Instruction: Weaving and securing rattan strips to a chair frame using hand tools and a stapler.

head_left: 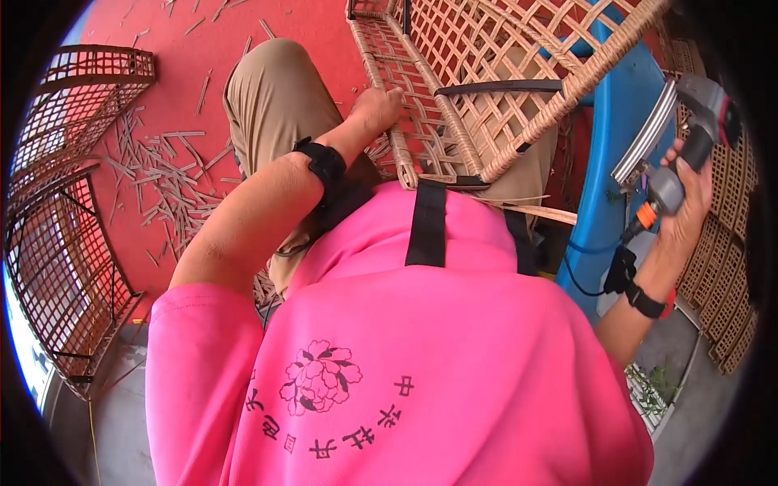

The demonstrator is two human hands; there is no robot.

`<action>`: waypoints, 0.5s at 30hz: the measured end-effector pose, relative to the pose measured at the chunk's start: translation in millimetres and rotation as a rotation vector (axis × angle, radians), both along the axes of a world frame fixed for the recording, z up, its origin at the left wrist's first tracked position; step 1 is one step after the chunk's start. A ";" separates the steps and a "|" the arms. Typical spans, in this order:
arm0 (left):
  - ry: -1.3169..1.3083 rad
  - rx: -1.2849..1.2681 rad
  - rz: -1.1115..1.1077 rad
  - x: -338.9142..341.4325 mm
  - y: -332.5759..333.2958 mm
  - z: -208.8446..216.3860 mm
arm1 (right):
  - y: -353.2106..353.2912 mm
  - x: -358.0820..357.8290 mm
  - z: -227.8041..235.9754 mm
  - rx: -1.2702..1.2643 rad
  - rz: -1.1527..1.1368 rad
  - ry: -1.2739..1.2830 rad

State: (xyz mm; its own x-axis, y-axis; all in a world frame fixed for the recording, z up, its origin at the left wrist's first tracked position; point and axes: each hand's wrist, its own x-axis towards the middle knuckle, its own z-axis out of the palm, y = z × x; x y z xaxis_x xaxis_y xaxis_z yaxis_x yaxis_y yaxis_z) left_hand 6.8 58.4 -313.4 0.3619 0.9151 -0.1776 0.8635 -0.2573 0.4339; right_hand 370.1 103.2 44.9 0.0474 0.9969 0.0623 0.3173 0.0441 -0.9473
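Note:
A woven rattan piece (472,160), two lattice panels meeting at an angle with wrapped edges, rests across my lap. My left hand (378,111) is closed around the edge of its left panel. A dark curved bar (502,87) crosses between the panels. Off to the right, my right hand (689,190) grips a pneumatic staple gun (698,144) by the handle. Its silver magazine points toward the lower left, apart from the rattan, and an orange fitting (646,215) sits at the handle's lower end.
Another dark woven rattan frame (69,267) stands at the left. Cane offcuts (166,174) litter the red floor. A blue plastic piece (620,121) stands beside my right leg, with a thin black hose (577,283) near it. Woven panels (721,283) line the far right.

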 end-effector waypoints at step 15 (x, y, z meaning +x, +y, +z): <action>-0.244 -0.413 0.410 -0.7 -14.5 1.9 | -90.4 -127.7 12.7 -0.291 0.310 0.071</action>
State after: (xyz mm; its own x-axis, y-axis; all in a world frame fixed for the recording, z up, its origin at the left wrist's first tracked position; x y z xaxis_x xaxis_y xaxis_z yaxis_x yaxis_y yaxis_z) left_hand 6.1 43.9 -311.4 0.0708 0.8614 -0.5029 0.7202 0.3047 0.6233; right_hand 242.4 12.7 57.6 -0.2634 0.9402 -0.2162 0.2650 -0.1449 -0.9533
